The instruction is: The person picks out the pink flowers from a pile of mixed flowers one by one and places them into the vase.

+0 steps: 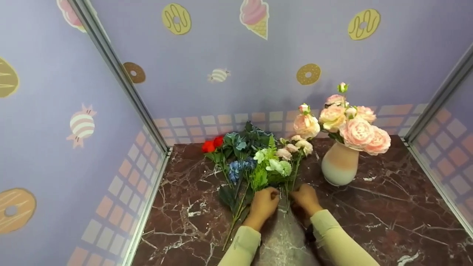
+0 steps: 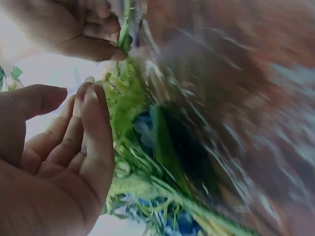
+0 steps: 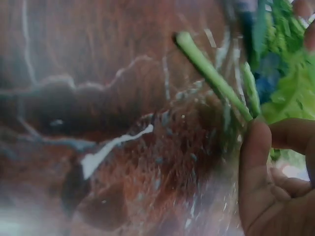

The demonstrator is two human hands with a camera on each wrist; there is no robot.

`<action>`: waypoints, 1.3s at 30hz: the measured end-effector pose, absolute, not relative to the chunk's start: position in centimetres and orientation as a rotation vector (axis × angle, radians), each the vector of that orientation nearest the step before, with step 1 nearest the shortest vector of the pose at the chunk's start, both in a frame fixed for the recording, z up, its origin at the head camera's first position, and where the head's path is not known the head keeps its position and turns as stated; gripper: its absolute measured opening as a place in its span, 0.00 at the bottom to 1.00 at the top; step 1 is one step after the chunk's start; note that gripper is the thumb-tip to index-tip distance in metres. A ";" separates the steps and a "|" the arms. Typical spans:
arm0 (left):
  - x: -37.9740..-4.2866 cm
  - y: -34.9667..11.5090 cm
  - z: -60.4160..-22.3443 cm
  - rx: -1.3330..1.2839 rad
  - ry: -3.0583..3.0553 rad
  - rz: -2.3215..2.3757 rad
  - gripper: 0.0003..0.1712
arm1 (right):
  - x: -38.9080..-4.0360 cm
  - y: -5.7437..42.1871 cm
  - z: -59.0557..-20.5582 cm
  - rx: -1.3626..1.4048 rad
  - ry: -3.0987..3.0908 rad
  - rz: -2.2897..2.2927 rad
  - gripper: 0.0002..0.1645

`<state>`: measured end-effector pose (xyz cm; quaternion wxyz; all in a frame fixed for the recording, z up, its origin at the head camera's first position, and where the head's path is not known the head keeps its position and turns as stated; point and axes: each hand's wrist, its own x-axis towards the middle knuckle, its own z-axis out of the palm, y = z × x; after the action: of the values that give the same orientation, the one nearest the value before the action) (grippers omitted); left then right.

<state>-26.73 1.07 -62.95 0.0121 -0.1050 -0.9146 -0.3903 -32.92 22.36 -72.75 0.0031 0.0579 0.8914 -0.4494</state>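
Note:
My right hand (image 1: 306, 197) pinches a green stem (image 3: 214, 76) between thumb and forefinger; its cut end sticks out past the fingertips in the right wrist view. Close by on the left, my left hand (image 1: 264, 203) has loosely bent fingers, with the thumb apart from them and nothing between. Leafy greenery (image 2: 130, 98) lies right beside those fingers. Beyond both hands are white and pale green flowers (image 1: 279, 166) and a cluster of small blush flowers (image 1: 292, 149). Blue flowers (image 1: 236, 170) lie to the left hand's far left.
At the right stands a vase (image 1: 338, 166) full of large pink flowers (image 1: 356, 131). Red flowers (image 1: 212, 144) and dark blue-green ones (image 1: 255, 135) lie near the back wall. Several loose stems (image 1: 234, 225) reach toward the front of the dark marbled table (image 1: 184, 225). Patterned panels enclose three sides.

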 end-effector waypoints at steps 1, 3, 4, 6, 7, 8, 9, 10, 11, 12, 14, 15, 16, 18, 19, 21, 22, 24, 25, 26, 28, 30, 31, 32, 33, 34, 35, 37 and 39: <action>-27.0 1.2 -62.8 -0.334 -2.842 -1.282 0.10 | -32.5 22.4 -72.3 0.197 2.781 -1.457 0.10; -27.7 1.4 -62.5 -0.334 -2.826 -1.410 0.13 | -31.5 22.5 -71.3 0.178 2.775 -1.543 0.06; -28.0 1.5 -62.3 -0.337 -2.816 -1.474 0.14 | -30.7 22.4 -70.2 0.144 2.785 -1.571 0.06; -28.5 1.6 -61.8 -0.330 -2.794 -1.602 0.17 | -29.3 22.2 -68.4 0.122 2.817 -1.589 0.06; -28.8 1.7 -61.5 -0.320 -2.777 -1.677 0.18 | -28.3 21.9 -67.1 0.092 2.786 -1.646 0.07; -29.0 1.8 -61.2 -0.303 -2.755 -1.763 0.20 | -27.3 21.7 -65.9 0.073 2.740 -1.697 0.07; -29.1 1.9 -60.9 -0.289 -2.738 -1.827 0.22 | -26.2 21.4 -64.6 0.066 2.695 -1.742 0.08; -29.3 2.0 -60.5 -0.272 -2.723 -1.882 0.24 | -25.2 21.1 -63.3 0.070 2.657 -1.774 0.08; -29.4 2.1 -60.2 -0.258 -2.706 -1.941 0.25 | -24.5 20.9 -62.7 0.083 2.638 -1.786 0.08; -29.5 2.2 -59.9 -0.243 -2.680 -2.014 0.26 | -23.8 20.7 -62.2 0.098 2.634 -1.777 0.07; -29.7 2.4 -59.3 -0.222 -2.620 -2.149 0.28 | -22.9 20.4 -61.6 0.085 2.645 -1.738 0.06; -29.8 2.5 -59.0 -0.212 -2.589 -2.203 0.29 | -22.5 20.3 -61.5 0.067 2.663 -1.707 0.05; -29.9 2.5 -58.7 -0.194 -2.549 -2.270 0.29 | -22.2 20.3 -61.5 0.047 2.679 -1.672 0.04; -29.9 2.4 -58.3 -0.158 -2.459 -2.373 0.30 | -21.8 20.2 -61.7 -0.038 2.697 -1.634 0.04; -30.0 2.3 -58.1 -0.140 -2.426 -2.390 0.29 | -21.6 20.2 -61.9 -0.085 2.693 -1.627 0.04; -30.0 1.9 -57.8 -0.107 -2.362 -2.399 0.27 | -21.3 20.3 -62.2 -0.165 2.701 -1.593 0.04; -29.9 1.7 -57.7 -0.082 -2.334 -2.396 0.25 | -21.1 20.4 -62.4 -0.199 2.701 -1.578 0.04; -29.9 1.3 -57.5 -0.053 -2.271 -2.390 0.22 | -20.9 20.5 -62.8 -0.255 2.701 -1.544 0.04; -29.9 1.0 -57.5 -0.031 -2.238 -2.386 0.20 | -20.8 20.4 -62.9 -0.277 2.696 -1.527 0.04; -29.8 0.7 -57.4 -0.014 -2.212 -2.380 0.19 | -20.6 20.4 -63.0 -0.301 2.699 -1.506 0.05; -29.7 0.3 -57.3 0.015 -2.170 -2.369 0.17 | -20.5 20.3 -63.0 -0.337 2.710 -1.467 0.04; -29.4 0.1 -57.2 0.026 -2.146 -2.368 0.16 | -20.4 20.2 -62.7 -0.356 2.726 -1.428 0.05; -29.3 0.1 -57.2 0.028 -2.140 -2.372 0.16 | -20.4 20.2 -62.6 -0.359 2.743 -1.411 0.06; -29.0 0.0 -57.2 0.023 -2.139 -2.381 0.16 | -20.4 20.1 -62.4 -0.352 2.768 -1.394 0.06; -28.8 0.1 -57.2 0.012 -2.136 -2.391 0.17 | -20.5 19.9 -62.1 -0.337 2.792 -1.385 0.07; -28.6 0.1 -57.2 -0.004 -2.130 -2.402 0.17 | -20.6 19.8 -61.8 -0.311 2.821 -1.382 0.08; -28.4 0.2 -57.2 -0.019 -2.123 -2.412 0.17 | -20.8 19.6 -61.4 -0.280 2.845 -1.390 0.09; -27.9 0.4 -57.2 -0.052 -2.111 -2.419 0.16 | -21.3 19.1 -60.5 -0.216 2.904 -1.410 0.10; -27.6 0.6 -57.3 -0.074 -2.098 -2.415 0.16 | -21.7 18.6 -59.4 -0.169 2.952 -1.438 0.10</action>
<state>-27.60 0.60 -57.25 -0.0291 -0.0232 -0.6553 -0.7544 -21.74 18.65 -59.43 -0.0734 -0.0513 0.8954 -0.4362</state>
